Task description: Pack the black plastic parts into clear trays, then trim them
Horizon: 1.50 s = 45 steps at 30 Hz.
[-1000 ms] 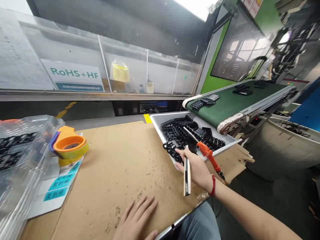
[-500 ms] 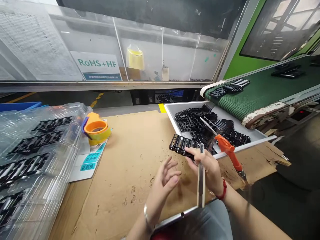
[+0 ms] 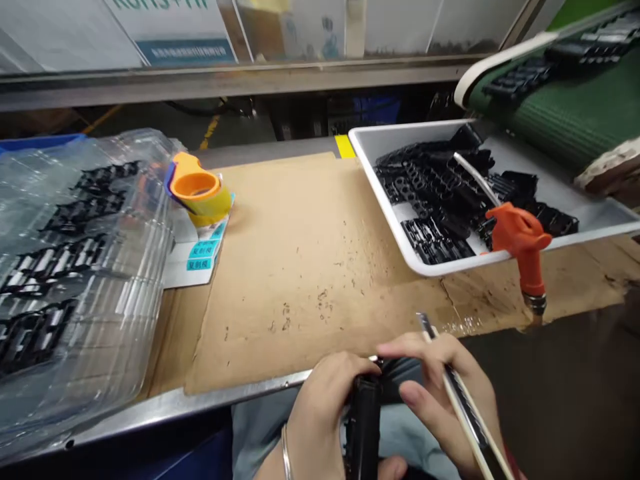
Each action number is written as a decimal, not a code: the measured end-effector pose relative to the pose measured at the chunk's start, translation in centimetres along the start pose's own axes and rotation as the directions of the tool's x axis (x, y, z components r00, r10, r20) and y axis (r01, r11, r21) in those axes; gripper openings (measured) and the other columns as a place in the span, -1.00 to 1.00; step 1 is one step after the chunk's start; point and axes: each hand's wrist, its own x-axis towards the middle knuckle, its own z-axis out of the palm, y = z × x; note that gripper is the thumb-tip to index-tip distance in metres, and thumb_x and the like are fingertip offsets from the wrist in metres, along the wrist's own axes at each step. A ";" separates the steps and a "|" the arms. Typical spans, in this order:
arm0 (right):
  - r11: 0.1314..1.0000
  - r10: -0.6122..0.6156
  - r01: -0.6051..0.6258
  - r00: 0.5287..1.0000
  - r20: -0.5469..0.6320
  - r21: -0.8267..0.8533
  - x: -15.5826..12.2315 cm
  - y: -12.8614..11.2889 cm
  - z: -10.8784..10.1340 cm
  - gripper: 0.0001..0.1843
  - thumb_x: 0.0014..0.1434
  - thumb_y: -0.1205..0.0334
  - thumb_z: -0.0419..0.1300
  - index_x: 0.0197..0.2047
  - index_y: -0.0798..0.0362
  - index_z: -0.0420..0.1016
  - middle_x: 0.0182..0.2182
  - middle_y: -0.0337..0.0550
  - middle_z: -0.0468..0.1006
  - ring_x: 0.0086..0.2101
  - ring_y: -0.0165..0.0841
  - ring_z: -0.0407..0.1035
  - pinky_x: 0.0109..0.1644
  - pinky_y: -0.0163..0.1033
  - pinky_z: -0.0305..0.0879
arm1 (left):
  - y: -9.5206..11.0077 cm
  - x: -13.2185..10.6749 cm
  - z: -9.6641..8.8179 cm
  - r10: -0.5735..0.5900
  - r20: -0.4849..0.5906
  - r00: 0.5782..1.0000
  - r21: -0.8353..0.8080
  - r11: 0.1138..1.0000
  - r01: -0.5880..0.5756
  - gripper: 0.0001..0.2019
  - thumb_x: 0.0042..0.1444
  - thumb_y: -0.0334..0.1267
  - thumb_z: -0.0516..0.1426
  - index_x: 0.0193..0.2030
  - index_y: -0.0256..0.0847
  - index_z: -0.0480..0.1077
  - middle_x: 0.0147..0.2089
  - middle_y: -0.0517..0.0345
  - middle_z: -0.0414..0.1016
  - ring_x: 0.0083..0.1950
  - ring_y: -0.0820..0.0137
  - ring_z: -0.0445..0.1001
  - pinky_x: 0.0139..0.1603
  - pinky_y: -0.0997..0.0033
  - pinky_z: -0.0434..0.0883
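Observation:
My left hand (image 3: pixel 320 407) is closed around a black ribbed plastic part (image 3: pixel 364 427), held upright above my lap at the table's front edge. Nearby, my right hand (image 3: pixel 450 393) grips a slim utility knife (image 3: pixel 473 417) with a pale handle and dark centre; its tip points up and away from me. The right index finger reaches toward the top of the black part; whether it touches I cannot tell. The lower end of the part runs out of view at the bottom.
A white tray (image 3: pixel 407 257) holds black plastic parts, with an orange air gun (image 3: pixel 520 233) over its rim. Clear plastic trays (image 3: pixel 135 313) with more parts stand left, beside a tape dispenser (image 3: pixel 195 183). A green conveyor belt (image 3: pixel 560 123) ends above the white tray.
The black part has come from beside the white tray down to my lap and is now in my left hand, which was empty before. The knife remains in my right hand. The view has tilted down.

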 end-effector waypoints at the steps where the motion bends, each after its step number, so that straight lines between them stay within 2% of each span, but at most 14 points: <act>1: 0.991 0.086 -0.092 0.994 0.059 0.093 -0.1 0.0 0.5 -0.69 0.31 0.27 0.29 -0.31 -0.07 0.19 -0.13 -0.26 0.69 -0.12 -0.35 0.54 -0.03 -0.27 0.45 | 0.1 -0.4 0.1 -0.004 0.024 1.000 -0.011 1.000 0.004 -0.45 0.00 0.10 0.29 0.09 -0.09 0.38 -0.14 0.01 0.56 -0.15 0.16 0.57 -0.16 0.19 0.56; 3: 0.944 0.200 -0.227 0.971 0.130 0.238 -0.2 0.0 1.3 -0.69 0.32 0.21 0.29 -0.31 -0.07 0.17 -0.20 -0.29 0.67 -0.22 -0.40 0.51 -0.11 -0.31 0.43 | 0.3 -0.9 0.2 -0.023 0.057 0.998 -0.026 0.999 0.024 -0.48 0.01 -0.02 0.29 0.10 -0.09 0.36 -0.15 0.04 0.53 -0.16 0.18 0.55 -0.17 0.19 0.53; 5: 0.916 0.254 -0.279 0.960 0.121 0.287 -0.2 -0.1 1.9 -0.65 0.27 0.24 0.31 -0.33 -0.06 0.14 -0.31 -0.35 0.62 -0.32 -0.44 0.43 -0.18 -0.36 0.36 | 0.6 -1.1 0.3 -0.038 0.067 0.997 -0.009 0.999 0.038 -0.52 -0.03 -0.10 0.29 0.05 -0.09 0.35 -0.18 0.09 0.51 -0.20 0.22 0.53 -0.22 0.21 0.50; 10: 0.940 0.277 -0.282 0.959 0.052 0.190 -0.6 -0.3 2.5 -0.60 0.10 0.39 0.35 -0.37 -0.05 0.12 -0.43 -0.45 0.45 -0.42 -0.49 0.29 -0.27 -0.39 0.22 | 0.9 -1.0 0.5 -0.034 0.089 0.995 0.091 0.995 0.026 -0.53 -0.13 -0.22 0.31 -0.05 -0.09 0.32 -0.22 0.14 0.50 -0.27 0.26 0.50 -0.30 0.24 0.47; 13: 0.954 0.246 -0.242 0.969 0.000 0.178 -0.8 -0.4 2.6 -0.58 0.10 0.36 0.40 -0.37 -0.05 0.14 -0.42 -0.42 0.47 -0.41 -0.47 0.29 -0.25 -0.35 0.23 | 0.9 -1.2 0.5 -0.044 0.075 0.996 0.080 0.996 0.038 -0.55 -0.11 -0.23 0.29 -0.04 -0.08 0.31 -0.21 0.15 0.51 -0.25 0.28 0.52 -0.28 0.26 0.49; 17: 0.964 0.123 -0.062 0.966 -0.227 0.260 -0.7 -0.5 1.3 -0.60 0.28 0.01 0.31 -0.42 -0.03 0.22 -0.60 -0.37 0.37 -0.46 -0.39 0.24 -0.20 -0.26 0.27 | 0.6 -1.9 0.0 -0.059 0.031 0.998 0.004 0.998 0.059 -0.47 -0.06 -0.16 0.29 0.08 -0.05 0.30 -0.10 0.13 0.53 -0.15 0.26 0.57 -0.15 0.25 0.54; 19: 0.940 0.150 -0.072 0.965 -0.216 0.332 -0.6 -0.6 0.5 -0.57 0.37 -0.11 0.12 -0.43 -0.03 0.36 -0.69 -0.35 0.28 -0.53 -0.38 0.21 -0.25 -0.24 0.28 | 0.6 -2.1 -0.4 -0.099 0.008 0.995 -0.020 0.995 0.099 -0.47 -0.06 -0.17 0.29 0.10 -0.03 0.31 -0.08 0.14 0.54 -0.14 0.26 0.58 -0.11 0.25 0.55; 22: 0.896 0.281 -0.203 0.948 -0.150 0.396 -0.7 -0.5 -0.1 -0.65 0.42 -0.04 0.04 -0.19 -0.04 0.56 -0.62 -0.32 0.37 -0.54 -0.40 0.24 -0.28 -0.26 0.32 | 0.6 -2.2 -1.0 -0.136 -0.033 0.990 -0.033 0.990 0.135 -0.50 -0.04 -0.18 0.26 0.09 -0.02 0.34 -0.09 0.14 0.56 -0.13 0.24 0.60 -0.09 0.24 0.56; 24: 0.881 0.345 -0.254 0.923 -0.173 0.400 -1.0 -0.1 0.0 -0.76 0.41 0.00 0.12 -0.03 -0.11 0.54 -0.56 -0.34 0.42 -0.48 -0.41 0.29 -0.25 -0.30 0.35 | 0.6 -2.1 -1.3 -0.130 -0.056 0.990 -0.036 0.991 0.128 -0.52 -0.01 -0.19 0.24 0.10 0.00 0.34 -0.06 0.15 0.58 -0.09 0.22 0.61 -0.08 0.23 0.57; 29: 0.928 0.293 -0.200 0.913 -0.284 0.314 -1.5 0.9 0.1 -0.91 0.28 0.12 0.37 -0.16 -0.11 0.63 -0.41 -0.29 0.65 -0.36 -0.41 0.53 -0.21 -0.36 0.48 | 0.5 -2.3 -1.7 -0.149 -0.111 0.983 -0.005 0.989 0.149 -0.56 0.04 -0.17 0.20 0.11 0.05 0.36 -0.02 0.16 0.59 -0.04 0.20 0.61 -0.06 0.19 0.60; 32: 0.909 0.289 -0.200 0.934 -0.208 0.366 -1.3 0.9 0.0 -0.81 0.33 0.13 0.32 -0.01 -0.12 0.68 -0.23 -0.20 0.74 -0.22 -0.34 0.64 -0.05 -0.30 0.56 | 0.2 -2.6 -1.9 -0.171 -0.159 0.972 0.032 0.984 0.178 -0.58 0.07 -0.17 0.18 0.12 0.08 0.36 -0.01 0.20 0.59 -0.01 0.21 0.60 0.01 0.19 0.59; 35: 0.833 0.305 -0.225 0.949 -0.080 0.506 -1.1 0.6 -0.2 -0.68 0.42 0.08 0.16 0.11 -0.04 0.64 -0.09 -0.10 0.73 -0.08 -0.29 0.63 0.09 -0.28 0.53 | 0.0 -2.8 -1.9 -0.195 -0.183 0.964 0.063 0.976 0.209 -0.61 0.10 -0.11 0.19 0.10 0.10 0.37 -0.02 0.23 0.59 0.00 0.22 0.60 0.05 0.19 0.58; 38: 0.790 0.311 -0.243 0.950 -0.026 0.562 -1.1 0.3 -0.2 -0.63 0.44 0.08 0.11 0.14 0.00 0.62 -0.06 -0.05 0.72 -0.05 -0.27 0.62 0.13 -0.24 0.52 | -0.2 -2.9 -1.9 -0.203 -0.186 0.961 0.077 0.972 0.221 -0.62 0.11 -0.08 0.19 0.10 0.10 0.38 -0.01 0.23 0.58 0.00 0.23 0.59 0.08 0.17 0.57; 45: 0.833 0.340 -0.241 0.933 -0.117 0.498 -1.0 0.3 0.0 -0.69 0.41 0.04 0.20 0.07 -0.07 0.67 -0.13 -0.10 0.74 -0.15 -0.27 0.66 0.03 -0.25 0.59 | -0.2 -3.0 -1.8 -0.188 -0.165 0.968 0.062 0.978 0.200 -0.60 0.12 -0.13 0.18 0.12 0.04 0.35 0.00 0.16 0.57 0.01 0.20 0.59 0.04 0.15 0.58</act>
